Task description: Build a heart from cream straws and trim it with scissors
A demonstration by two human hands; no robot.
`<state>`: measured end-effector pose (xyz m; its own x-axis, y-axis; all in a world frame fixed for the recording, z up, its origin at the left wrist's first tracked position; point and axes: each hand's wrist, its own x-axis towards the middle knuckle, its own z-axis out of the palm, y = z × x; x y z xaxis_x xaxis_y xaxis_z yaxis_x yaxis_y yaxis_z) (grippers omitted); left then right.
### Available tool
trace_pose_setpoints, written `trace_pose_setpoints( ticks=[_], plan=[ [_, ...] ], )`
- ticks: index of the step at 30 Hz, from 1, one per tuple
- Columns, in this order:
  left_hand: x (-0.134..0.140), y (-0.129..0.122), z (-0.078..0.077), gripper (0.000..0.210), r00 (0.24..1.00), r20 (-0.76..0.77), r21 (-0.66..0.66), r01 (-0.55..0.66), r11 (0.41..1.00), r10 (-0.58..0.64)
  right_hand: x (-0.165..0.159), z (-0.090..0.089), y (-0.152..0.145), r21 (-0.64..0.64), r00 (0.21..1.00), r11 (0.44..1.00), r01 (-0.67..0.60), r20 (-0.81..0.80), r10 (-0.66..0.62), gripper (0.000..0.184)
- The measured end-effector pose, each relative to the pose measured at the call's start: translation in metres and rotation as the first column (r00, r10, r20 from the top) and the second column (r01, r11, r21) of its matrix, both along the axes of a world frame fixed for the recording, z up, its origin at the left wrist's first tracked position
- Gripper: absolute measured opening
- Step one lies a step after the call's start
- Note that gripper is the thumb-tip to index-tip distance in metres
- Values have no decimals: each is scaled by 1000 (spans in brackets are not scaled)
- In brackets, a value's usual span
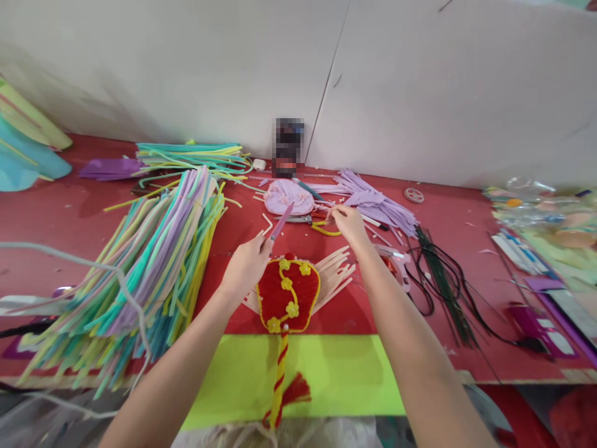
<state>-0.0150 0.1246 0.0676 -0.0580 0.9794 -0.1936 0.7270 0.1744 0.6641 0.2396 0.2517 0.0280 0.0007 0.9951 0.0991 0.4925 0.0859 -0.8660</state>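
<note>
Pink slender tool point(282, 223), gripped in the fingers of the left hand point(248, 260), points obliquely toward the far edge of the table point(471, 225), above the middle of the top. The right hand point(347, 223) has its thumb and fingers drawn together; whether anything lies between them cannot be told. Just beside its fingertips lies a bent yellow stem point(327, 231), and near that a dark-handled metal tool point(298, 219). Between the forearms, toward the near edge, rests a red fan-shaped panel point(305, 297) with yellow trim and yellow flowers; pale stems point(334, 279) spread from beneath both its sides. Its yellow-and-red spiral handle point(280, 373) extends over a lime-green sheet point(345, 373) at the near edge, beside a red tassel point(296, 389). Beyond the hands, toward the far edge, sit a lavender oval piece point(286, 196) and, to its right, lavender strips point(380, 208). Farther out, a large bundle of pastel stems point(175, 249) occupies the left part, reaching the near edge, while dark green wires point(445, 292) lie toward the right edge, followed by a purple device point(543, 331) near the near right corner.
</note>
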Motion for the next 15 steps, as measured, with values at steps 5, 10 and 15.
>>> trace_pose_setpoints(
  ticks=[5,10,15],
  plan=[
    [-5,-2,0,31,1000,25,0,-11,1000,11,3,-1,3,-64,991,990,127,-43,-129,32],
    [-10,-3,-5,30,1000,27,-5,-10,1000,10,6,-2,9,-112,987,982,152,-41,-157,54],
    [-11,-5,-4,30,999,47,8,-20,1000,20,12,1,9,-50,980,997,60,191,-50,48]
  ],
)
